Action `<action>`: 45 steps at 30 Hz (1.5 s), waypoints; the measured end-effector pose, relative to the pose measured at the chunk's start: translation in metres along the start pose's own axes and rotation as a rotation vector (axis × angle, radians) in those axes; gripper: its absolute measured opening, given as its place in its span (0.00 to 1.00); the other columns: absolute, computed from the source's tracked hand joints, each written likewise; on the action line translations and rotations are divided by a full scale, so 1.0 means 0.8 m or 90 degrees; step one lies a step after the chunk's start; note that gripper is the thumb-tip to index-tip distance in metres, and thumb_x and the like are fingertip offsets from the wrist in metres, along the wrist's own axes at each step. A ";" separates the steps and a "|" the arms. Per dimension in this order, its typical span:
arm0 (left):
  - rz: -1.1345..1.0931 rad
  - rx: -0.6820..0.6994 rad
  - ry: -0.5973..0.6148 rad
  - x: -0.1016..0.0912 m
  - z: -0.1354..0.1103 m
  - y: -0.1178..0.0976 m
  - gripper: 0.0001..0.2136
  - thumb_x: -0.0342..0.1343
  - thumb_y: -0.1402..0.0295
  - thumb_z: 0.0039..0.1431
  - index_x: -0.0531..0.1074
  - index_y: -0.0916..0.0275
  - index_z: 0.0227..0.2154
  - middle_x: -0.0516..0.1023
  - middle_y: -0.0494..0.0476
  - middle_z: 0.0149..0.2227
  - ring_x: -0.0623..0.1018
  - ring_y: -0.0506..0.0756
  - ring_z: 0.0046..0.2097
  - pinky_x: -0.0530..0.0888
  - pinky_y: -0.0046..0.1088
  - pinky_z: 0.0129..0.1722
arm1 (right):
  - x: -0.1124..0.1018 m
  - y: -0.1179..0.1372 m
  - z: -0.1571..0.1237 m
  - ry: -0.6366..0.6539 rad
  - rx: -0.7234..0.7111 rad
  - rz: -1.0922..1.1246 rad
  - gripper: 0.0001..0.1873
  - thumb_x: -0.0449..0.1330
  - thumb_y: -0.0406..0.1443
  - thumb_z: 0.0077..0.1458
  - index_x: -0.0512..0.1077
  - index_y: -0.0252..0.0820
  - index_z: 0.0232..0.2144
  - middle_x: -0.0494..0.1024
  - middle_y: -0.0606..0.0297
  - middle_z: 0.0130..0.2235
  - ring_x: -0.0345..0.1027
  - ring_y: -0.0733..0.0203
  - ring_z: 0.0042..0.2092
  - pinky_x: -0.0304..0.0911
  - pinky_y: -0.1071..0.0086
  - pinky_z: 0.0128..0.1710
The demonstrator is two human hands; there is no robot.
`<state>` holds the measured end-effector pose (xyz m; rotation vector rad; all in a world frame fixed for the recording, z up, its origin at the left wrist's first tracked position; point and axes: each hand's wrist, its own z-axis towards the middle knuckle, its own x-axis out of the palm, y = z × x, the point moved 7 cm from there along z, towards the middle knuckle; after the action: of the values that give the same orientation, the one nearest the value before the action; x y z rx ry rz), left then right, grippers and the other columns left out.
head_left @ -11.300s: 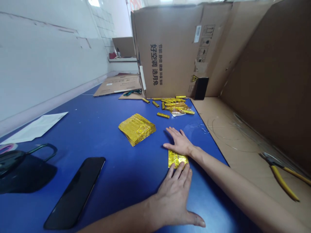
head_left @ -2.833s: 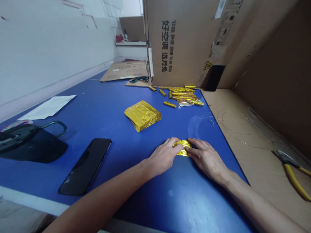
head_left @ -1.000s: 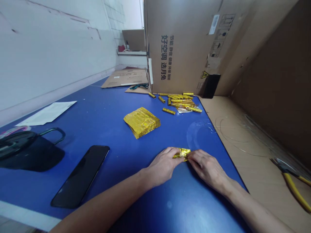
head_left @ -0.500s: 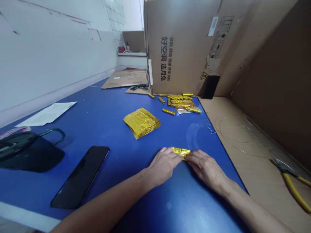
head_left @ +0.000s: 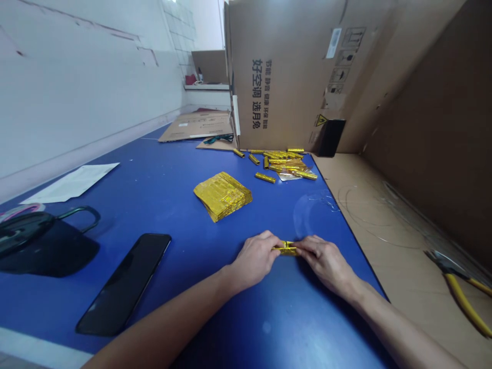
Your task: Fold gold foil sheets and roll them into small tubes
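Low over the blue table, my left hand [head_left: 255, 259] pinches one end of a small piece of gold foil [head_left: 287, 249]. My right hand [head_left: 325, 262] pinches its other end, so the foil lies crosswise between my fingertips, partly rolled or folded. The fingers cover both of its ends. Ahead and to the left sits a flat stack of gold foil sheets [head_left: 223, 196]. Farther back, near the cardboard box, several gold foil rolls [head_left: 284, 160] lie in a loose heap with a few scattered around it.
A black phone [head_left: 125, 284] lies on the table [head_left: 184, 236] at left, beside a dark mug [head_left: 49, 246] and a white paper [head_left: 73, 182]. A large cardboard box [head_left: 292, 77] stands behind. Yellow-handled pliers [head_left: 457, 292] and thin wire rest on cardboard at right.
The foil between my hands has become narrower, its flat upper part now rolled or folded over. My fingertips have come closer around its ends; both hands stay in nearly the same place.
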<state>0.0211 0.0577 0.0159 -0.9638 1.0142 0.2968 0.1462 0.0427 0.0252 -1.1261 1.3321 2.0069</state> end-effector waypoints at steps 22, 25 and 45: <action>0.031 -0.097 0.014 0.002 0.003 0.003 0.09 0.48 0.71 0.54 0.71 0.61 0.36 0.67 0.55 0.36 0.70 0.52 0.39 0.66 0.25 0.42 | 0.004 -0.011 0.000 0.073 0.158 -0.002 0.09 0.49 0.33 0.49 0.68 0.44 0.25 0.72 0.68 0.23 0.63 0.63 0.25 0.54 0.73 0.24; 0.046 -0.103 0.017 0.001 0.003 0.003 0.10 0.48 0.69 0.55 0.69 0.61 0.39 0.67 0.55 0.37 0.70 0.53 0.39 0.65 0.27 0.42 | 0.005 -0.012 0.000 0.079 0.153 -0.004 0.09 0.48 0.33 0.49 0.68 0.44 0.25 0.72 0.68 0.23 0.63 0.63 0.25 0.54 0.73 0.25; -0.099 -0.149 0.210 0.008 0.005 0.012 0.10 0.46 0.67 0.49 0.72 0.63 0.24 0.71 0.50 0.20 0.71 0.49 0.24 0.62 0.20 0.23 | 0.006 0.001 -0.009 0.073 0.060 0.008 0.09 0.47 0.31 0.53 0.64 0.44 0.25 0.71 0.67 0.27 0.63 0.63 0.30 0.55 0.71 0.29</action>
<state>0.0210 0.0648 0.0058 -1.3263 1.2130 0.1300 0.1457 0.0358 0.0205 -1.2079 1.4776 1.8918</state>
